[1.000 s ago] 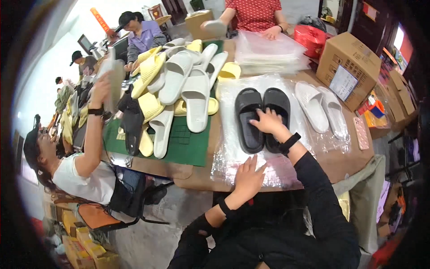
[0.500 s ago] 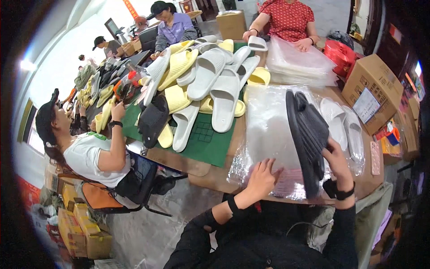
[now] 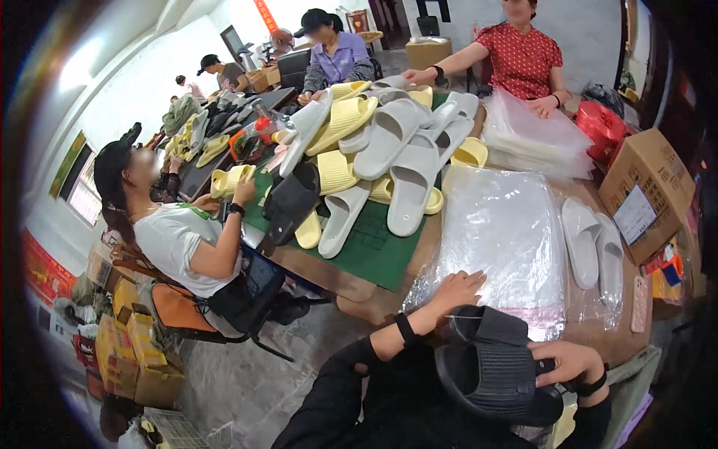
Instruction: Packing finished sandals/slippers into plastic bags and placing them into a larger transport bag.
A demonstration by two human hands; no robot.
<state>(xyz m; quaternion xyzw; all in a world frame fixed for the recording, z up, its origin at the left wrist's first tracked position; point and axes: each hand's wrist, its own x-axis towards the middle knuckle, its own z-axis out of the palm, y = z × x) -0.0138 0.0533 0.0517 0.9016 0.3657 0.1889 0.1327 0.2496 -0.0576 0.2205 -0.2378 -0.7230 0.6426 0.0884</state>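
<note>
Two black slide sandals [image 3: 490,367], stacked as a pair, sit nearest the viewer at the lower edge of the view, close to the body and below the table edge. Their long axis runs roughly left to right, ribbed sole turned up and toward the camera, the rounded end pointing to the person's left. The right hand [image 3: 565,361] clasps them at their right end, fingers curled over the edge. The left hand [image 3: 455,289] lies flat with fingers spread narrow on the near edge of a stack of clear plastic bags [image 3: 501,232] on the wooden table [image 3: 351,288]. Right of the bags lies a white pair of slides [image 3: 594,243]. Farther off, a green mat [image 3: 374,243] bears a heap of grey and yellow slides [image 3: 389,142]; a cardboard box [image 3: 647,191] stands at right.
</note>
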